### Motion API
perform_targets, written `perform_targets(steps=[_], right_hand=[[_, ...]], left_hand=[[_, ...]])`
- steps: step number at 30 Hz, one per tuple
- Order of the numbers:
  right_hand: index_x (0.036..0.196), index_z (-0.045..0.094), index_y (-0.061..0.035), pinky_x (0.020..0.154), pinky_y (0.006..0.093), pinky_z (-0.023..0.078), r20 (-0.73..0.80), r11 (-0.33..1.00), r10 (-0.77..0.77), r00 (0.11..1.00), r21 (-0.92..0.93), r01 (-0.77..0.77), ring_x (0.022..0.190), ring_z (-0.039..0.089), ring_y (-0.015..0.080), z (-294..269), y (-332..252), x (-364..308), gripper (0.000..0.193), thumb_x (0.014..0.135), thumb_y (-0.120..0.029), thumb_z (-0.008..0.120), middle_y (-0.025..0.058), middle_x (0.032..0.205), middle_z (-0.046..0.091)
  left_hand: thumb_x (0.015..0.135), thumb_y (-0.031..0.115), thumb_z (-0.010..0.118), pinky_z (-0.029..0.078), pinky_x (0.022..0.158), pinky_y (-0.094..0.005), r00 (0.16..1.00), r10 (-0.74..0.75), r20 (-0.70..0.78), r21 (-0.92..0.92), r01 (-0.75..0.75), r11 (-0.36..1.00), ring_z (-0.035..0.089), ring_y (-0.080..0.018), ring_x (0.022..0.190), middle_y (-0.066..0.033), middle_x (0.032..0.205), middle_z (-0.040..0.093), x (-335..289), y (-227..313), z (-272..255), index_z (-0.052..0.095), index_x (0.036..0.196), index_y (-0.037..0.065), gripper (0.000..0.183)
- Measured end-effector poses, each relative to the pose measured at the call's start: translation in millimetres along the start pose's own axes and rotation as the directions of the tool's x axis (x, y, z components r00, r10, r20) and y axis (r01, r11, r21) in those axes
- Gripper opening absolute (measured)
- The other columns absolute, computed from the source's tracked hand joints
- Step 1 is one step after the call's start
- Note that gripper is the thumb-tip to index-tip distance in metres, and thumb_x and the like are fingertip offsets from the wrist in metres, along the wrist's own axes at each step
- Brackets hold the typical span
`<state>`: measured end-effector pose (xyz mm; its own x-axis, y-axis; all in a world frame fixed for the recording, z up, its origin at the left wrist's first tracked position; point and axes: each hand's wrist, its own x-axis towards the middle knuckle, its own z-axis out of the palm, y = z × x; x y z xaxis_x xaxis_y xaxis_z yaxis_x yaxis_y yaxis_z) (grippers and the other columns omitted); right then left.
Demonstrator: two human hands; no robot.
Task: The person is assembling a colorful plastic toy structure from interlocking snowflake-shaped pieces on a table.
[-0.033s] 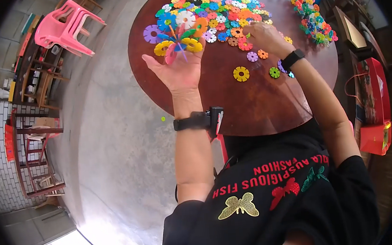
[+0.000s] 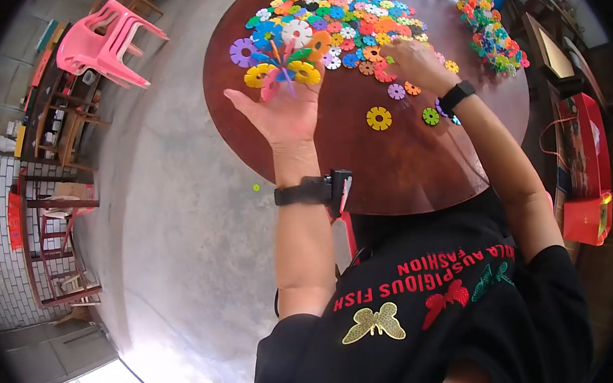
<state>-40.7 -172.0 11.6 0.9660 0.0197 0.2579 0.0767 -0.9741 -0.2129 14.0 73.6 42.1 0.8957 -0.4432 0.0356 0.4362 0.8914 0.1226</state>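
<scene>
My left hand [image 2: 286,113] is turned palm up at the table's left side, thumb stretched outward. It holds a cluster of interlocking flower-shaped plastic discs [image 2: 283,66] in purple, blue, white, orange, yellow and pink, which hides most of the fingers. My right hand [image 2: 418,65] is over the near right edge of a large pile of loose flower discs [image 2: 350,20]. Its fingers are bent together, and a small green bit shows at the tips; whether it is gripped there is unclear. Below lie a yellow disc [image 2: 379,118], a lilac disc [image 2: 396,91] and a green disc [image 2: 430,116].
The round brown table [image 2: 407,175] reaches to my body. Along its far right edge runs a heap of joined discs [image 2: 493,36]. Stacked pink plastic chairs [image 2: 101,49] stand at far left. A small green disc [image 2: 256,187] lies on the floor; a red bag [image 2: 583,142] is at right.
The whole view has shifted slightly. The disc cluster on my left hand is tilted a little differently, and my right hand remains over the same part of the pile.
</scene>
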Motion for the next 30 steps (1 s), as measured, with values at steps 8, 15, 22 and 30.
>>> perform_targets(steps=[8, 15, 22, 30], right_hand=[[0.094, 0.051, -0.0044, 0.077, 0.0457, 0.045, 0.087, 0.995, 0.082, 0.993, 0.05, -0.087, 0.095, 0.056, 0.0363, 6, 3, -9, 0.022, 0.075, -0.012, 0.06, 0.0181, 0.102, 0.052], [0.083, 0.047, -0.0015, 0.063, 0.0376, 0.046, -0.065, 0.962, 0.025, 0.998, 0.274, -0.007, 0.069, 0.059, 0.0301, -34, -35, -18, 0.013, 0.078, -0.007, 0.058, 0.0106, 0.072, 0.057], [0.085, 0.049, -0.0022, 0.05, 0.0231, 0.045, -0.111, 0.562, 0.216, 0.97, 0.827, -0.03, 0.057, 0.058, 0.0092, -63, -97, -33, 0.011, 0.083, -0.005, 0.059, 0.0037, 0.069, 0.057], [0.085, 0.049, -0.0043, 0.045, 0.0203, 0.042, -0.073, 0.366, 0.361, 0.93, 0.928, -0.07, 0.054, 0.056, 0.0056, -61, -93, -33, 0.01, 0.084, -0.006, 0.059, 0.0014, 0.069, 0.057]], left_hand=[[0.078, 0.078, 0.038, 0.035, 0.1, -0.0558, 0.967, -0.099, 0.235, 0.05, 0.09, 0.995, 0.045, -0.0371, 0.119, -0.0169, 0.136, 0.043, 4, -3, -22, 0.04, 0.135, 0.006, 0.092], [0.084, 0.046, 0.05, 0.038, 0.098, -0.0515, 0.984, -0.103, 0.148, 0.045, 0.098, 0.994, 0.049, -0.0361, 0.115, -0.0168, 0.13, 0.049, 8, -2, -17, 0.049, 0.126, 0.005, 0.059], [0.083, 0.031, 0.053, 0.044, 0.09, -0.0484, 0.98, -0.088, 0.178, 0.055, 0.08, 0.995, 0.054, -0.0284, 0.109, -0.0084, 0.123, 0.056, 2, -15, -18, 0.055, 0.12, 0.009, 0.043], [0.08, 0.02, 0.055, 0.028, 0.108, -0.0527, 0.974, -0.181, 0.135, -0.05, 0.189, 0.981, 0.043, -0.0316, 0.125, -0.0104, 0.133, 0.049, -7, -36, -10, 0.05, 0.128, 0.01, 0.049]])
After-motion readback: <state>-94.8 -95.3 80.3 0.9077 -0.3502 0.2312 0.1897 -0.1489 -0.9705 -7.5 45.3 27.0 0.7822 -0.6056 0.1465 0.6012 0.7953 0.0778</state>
